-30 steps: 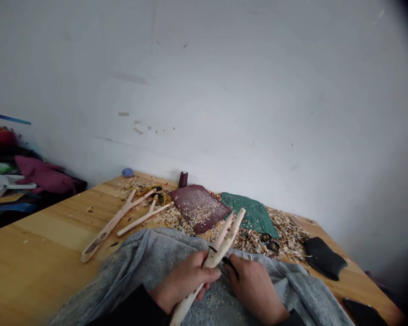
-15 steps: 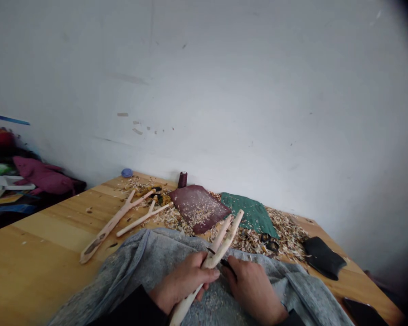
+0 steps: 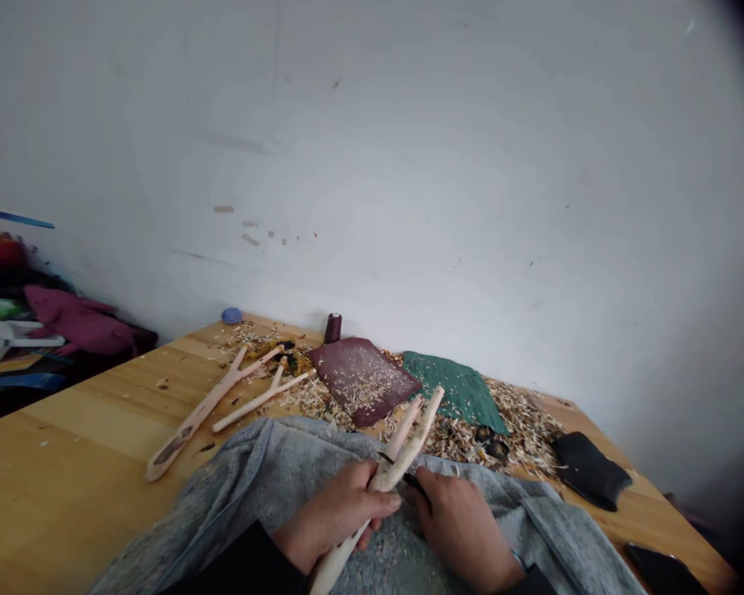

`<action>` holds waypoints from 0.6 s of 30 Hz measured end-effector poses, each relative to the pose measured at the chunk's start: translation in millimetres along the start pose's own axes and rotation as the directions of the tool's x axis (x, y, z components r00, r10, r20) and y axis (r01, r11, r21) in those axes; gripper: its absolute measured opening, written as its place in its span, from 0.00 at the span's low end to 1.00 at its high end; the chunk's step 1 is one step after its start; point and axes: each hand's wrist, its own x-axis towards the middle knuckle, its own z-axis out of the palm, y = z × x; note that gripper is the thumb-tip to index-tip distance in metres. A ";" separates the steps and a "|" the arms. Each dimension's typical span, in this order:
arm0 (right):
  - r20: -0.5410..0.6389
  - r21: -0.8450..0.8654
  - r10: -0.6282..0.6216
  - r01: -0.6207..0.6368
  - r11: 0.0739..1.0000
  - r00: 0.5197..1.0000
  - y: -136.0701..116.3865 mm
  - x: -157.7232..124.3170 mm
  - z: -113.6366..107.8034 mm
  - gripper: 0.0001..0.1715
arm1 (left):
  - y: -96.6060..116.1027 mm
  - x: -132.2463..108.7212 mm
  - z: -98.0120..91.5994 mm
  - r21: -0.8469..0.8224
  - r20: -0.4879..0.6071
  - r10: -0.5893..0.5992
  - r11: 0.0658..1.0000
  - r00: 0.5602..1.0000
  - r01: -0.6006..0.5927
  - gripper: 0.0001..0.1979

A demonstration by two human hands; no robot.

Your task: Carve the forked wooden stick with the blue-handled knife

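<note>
My left hand (image 3: 345,506) is wrapped round a pale, peeled forked stick (image 3: 394,472) just below its fork, with the two prongs pointing up and away. To its right, my right hand (image 3: 457,521) is closed on the dark handle of a knife (image 3: 417,483). The knife's blade lies across the fork, partly hidden behind the wood, and its dark tip shows on the left side. Under both hands a grey cloth (image 3: 298,450) is spread, sprinkled with fine shavings.
On the wooden table (image 3: 99,421) lie two other forked sticks (image 3: 202,409), a maroon sheet (image 3: 365,376), a green sheet (image 3: 455,388), heaped shavings (image 3: 524,426), a thread spool (image 3: 333,328), a black curved object (image 3: 590,469) and a phone-like dark slab (image 3: 666,570). A wall stands behind.
The forked stick's prongs have tipped very slightly. Both hands keep nearly the same place and hold.
</note>
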 end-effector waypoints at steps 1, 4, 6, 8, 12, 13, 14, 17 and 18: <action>-0.007 0.000 0.020 -0.020 1.000 1.000 1.7 0.7 -1.2 0.12 | 0.5 -0.4 -0.2 -0.003 0.006 0.007 1.000 1.000 -0.007 0.11; -0.050 -0.037 0.175 -0.177 0.984 0.983 14.4 5.3 -5.7 0.16 | 3.5 -3.1 -0.4 -0.004 0.025 0.007 1.000 1.000 -0.007 0.12; -0.064 -0.069 0.273 -0.277 0.958 0.960 21.8 8.0 -7.3 0.17 | 5.3 -4.8 -0.2 -0.009 0.032 0.004 1.000 0.999 -0.004 0.12; -0.043 -0.081 0.278 -0.280 0.956 0.960 22.2 8.4 -6.8 0.17 | 5.8 -5.4 0.2 -0.015 0.038 0.006 1.000 0.999 -0.006 0.11; 0.040 -0.025 0.090 -0.089 0.996 0.995 6.4 3.1 -3.1 0.14 | 4.8 -4.2 0.9 -0.003 0.022 -0.031 1.000 0.999 0.031 0.10; 0.047 -0.009 0.053 -0.053 0.999 0.997 2.7 1.8 -2.6 0.13 | 5.2 -4.2 0.9 0.003 0.013 -0.033 0.999 0.999 0.033 0.10; 0.050 0.003 0.034 -0.034 0.999 0.998 0.3 1.1 -2.3 0.13 | 6.2 -4.5 0.8 0.011 0.010 -0.029 1.000 1.000 0.029 0.10; 0.033 0.011 0.061 -0.061 0.998 0.998 3.2 2.5 -3.5 0.13 | 11.3 -7.1 0.3 0.036 0.011 -0.016 0.999 1.000 0.016 0.10; 0.022 0.002 0.096 -0.096 0.995 0.995 6.6 3.9 -4.2 0.13 | 12.9 -8.0 0.1 0.042 0.015 -0.017 0.999 1.000 0.017 0.09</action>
